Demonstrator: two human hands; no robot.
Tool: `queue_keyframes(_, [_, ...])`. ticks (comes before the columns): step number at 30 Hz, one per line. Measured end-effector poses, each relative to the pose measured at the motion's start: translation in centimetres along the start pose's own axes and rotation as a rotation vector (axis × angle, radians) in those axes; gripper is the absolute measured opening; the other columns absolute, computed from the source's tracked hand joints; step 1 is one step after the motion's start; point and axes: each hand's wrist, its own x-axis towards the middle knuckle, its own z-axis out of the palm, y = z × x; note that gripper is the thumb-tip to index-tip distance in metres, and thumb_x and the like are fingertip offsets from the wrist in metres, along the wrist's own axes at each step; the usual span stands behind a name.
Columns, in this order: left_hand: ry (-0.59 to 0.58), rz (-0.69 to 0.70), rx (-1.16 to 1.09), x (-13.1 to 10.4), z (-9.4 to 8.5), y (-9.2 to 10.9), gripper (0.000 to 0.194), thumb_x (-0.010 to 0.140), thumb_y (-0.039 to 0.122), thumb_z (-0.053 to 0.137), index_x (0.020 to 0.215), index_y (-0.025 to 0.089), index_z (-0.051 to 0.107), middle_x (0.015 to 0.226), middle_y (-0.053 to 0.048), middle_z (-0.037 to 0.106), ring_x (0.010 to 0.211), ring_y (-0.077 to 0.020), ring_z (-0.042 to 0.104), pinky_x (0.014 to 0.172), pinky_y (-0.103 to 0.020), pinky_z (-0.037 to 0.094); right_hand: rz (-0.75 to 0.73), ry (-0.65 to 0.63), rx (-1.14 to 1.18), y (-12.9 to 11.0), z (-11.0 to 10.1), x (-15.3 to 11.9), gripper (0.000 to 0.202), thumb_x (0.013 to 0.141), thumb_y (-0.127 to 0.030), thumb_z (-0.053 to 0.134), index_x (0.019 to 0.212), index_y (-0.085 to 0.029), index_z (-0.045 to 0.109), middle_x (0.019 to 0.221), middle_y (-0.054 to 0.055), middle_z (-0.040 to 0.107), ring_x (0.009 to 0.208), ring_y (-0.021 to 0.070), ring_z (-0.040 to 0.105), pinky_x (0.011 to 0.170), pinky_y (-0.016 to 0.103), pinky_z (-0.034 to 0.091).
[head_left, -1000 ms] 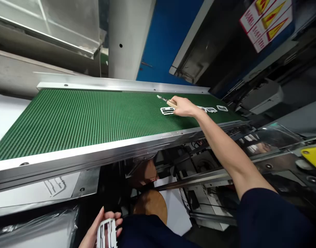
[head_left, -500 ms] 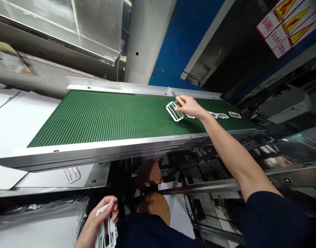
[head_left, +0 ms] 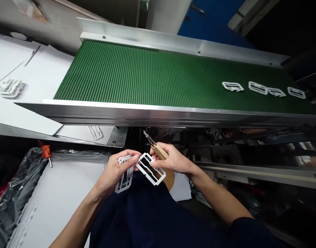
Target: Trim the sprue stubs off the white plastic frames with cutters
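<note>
My left hand (head_left: 123, 166) is closed round a few white plastic-looking frames (head_left: 124, 188), which hang below its fingers. Close beside it, my right hand (head_left: 170, 159) pinches another white frame (head_left: 158, 175) with long slots, tilted between the two hands. Tucked in the same right hand is a pliers-like tool with tan handles (head_left: 159, 151), its metal tip pointing up and left, away from the frame. The left fingertips are at the upper left corner of this frame; whether they grip it I cannot tell.
A green ribbed conveyor belt (head_left: 147, 75) with metal side rails (head_left: 137, 115) runs ahead, several white frames (head_left: 232, 86) on its right part. At left, a stack of frames (head_left: 11, 88) lies on white sheets. An orange-handled tool (head_left: 46, 151) rests on plastic wrap, lower left.
My right hand has come back from over the belt to my left hand, bringing a white frame and the tool. My left hand has risen with its frames. The view has tilted downward.
</note>
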Motion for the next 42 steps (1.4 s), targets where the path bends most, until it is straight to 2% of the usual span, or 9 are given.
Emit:
queue_keyframes(5, [-0.125,-0.088,0.085,0.6,-0.8,0.0,0.021,0.079,0.036,0.065,0.077,0.016,0.06,0.06,0.002,0.057,0.057,-0.0099,0.048,0.053,-0.02,0.036,0.056,-0.044,0.05,1.3,-0.4,0.4,0.035,0.064,-0.022,0.075,0.09,-0.014,0.053,0.073,-0.002,0.055,0.064,0.0093,0.052,0.061,0.023,0.046])
queue_keyframes(10, [-0.166,-0.108,0.149,1.2,-1.0,-0.5,0.022,0.081,0.036,0.062,0.073,0.017,0.055,0.061,0.002,0.056,0.058,-0.0103,0.047,0.053,-0.02,0.035,0.081,-0.032,0.124,2.7,-0.5,0.6,0.036,0.064,-0.026,0.075,0.088,-0.015,0.052,0.071,-0.002,0.056,0.059,0.0089,0.052,0.054,0.02,0.043])
queue_keyframes(16, [-0.133,-0.136,0.169,1.2,-1.1,-1.5,0.024,0.079,0.039,0.063,0.073,0.018,0.054,0.061,0.003,0.054,0.057,-0.0105,0.045,0.052,-0.02,0.034,0.107,-0.019,0.103,3.1,-0.3,0.5,0.04,0.063,-0.033,0.077,0.088,-0.015,0.053,0.07,-0.003,0.055,0.056,0.0072,0.048,0.053,0.02,0.041])
queue_keyframes(22, [-0.069,-0.166,0.171,1.4,-0.9,-2.1,0.026,0.079,0.042,0.062,0.073,0.017,0.054,0.06,0.002,0.054,0.055,-0.0106,0.044,0.051,-0.02,0.033,0.091,-0.012,0.14,3.3,-0.1,0.8,0.036,0.07,-0.041,0.071,0.085,-0.014,0.053,0.066,-0.003,0.05,0.056,0.0072,0.045,0.049,0.019,0.04])
queue_keyframes(31, [-0.05,-0.139,0.174,1.5,-0.8,-2.4,0.027,0.078,0.042,0.062,0.071,0.017,0.054,0.059,0.001,0.053,0.057,-0.013,0.045,0.052,-0.023,0.034,0.121,0.001,0.209,3.8,-0.2,1.1,0.037,0.074,-0.046,0.067,0.085,-0.013,0.052,0.07,0.0,0.054,0.062,0.0096,0.05,0.05,0.018,0.039])
queue_keyframes(36, [-0.059,-0.131,0.156,1.4,-0.8,-2.4,0.025,0.079,0.039,0.061,0.072,0.017,0.053,0.059,0.001,0.053,0.057,-0.0131,0.045,0.052,-0.023,0.033,0.059,-0.001,0.108,3.9,-0.2,0.8,0.035,0.068,-0.034,0.073,0.089,-0.015,0.053,0.07,-0.002,0.053,0.059,0.0082,0.049,0.054,0.02,0.042])
queue_keyframes(40, [-0.045,-0.046,0.241,1.2,-0.8,-2.1,0.022,0.079,0.036,0.062,0.07,0.017,0.053,0.061,0.002,0.052,0.058,-0.0131,0.046,0.055,-0.023,0.035,0.047,0.02,0.072,4.3,0.1,0.6,0.033,0.068,-0.028,0.072,0.09,-0.015,0.051,0.072,-0.001,0.055,0.061,0.0091,0.05,0.056,0.021,0.042])
queue_keyframes(42, [-0.043,0.034,0.293,1.1,-0.8,-1.8,0.02,0.08,0.035,0.06,0.072,0.018,0.055,0.073,0.0,0.057,0.065,-0.0141,0.049,0.06,-0.024,0.038,0.007,0.011,0.089,5.0,0.4,0.6,0.034,0.068,-0.027,0.073,0.091,-0.015,0.051,0.075,-0.001,0.054,0.064,0.0092,0.05,0.059,0.021,0.042])
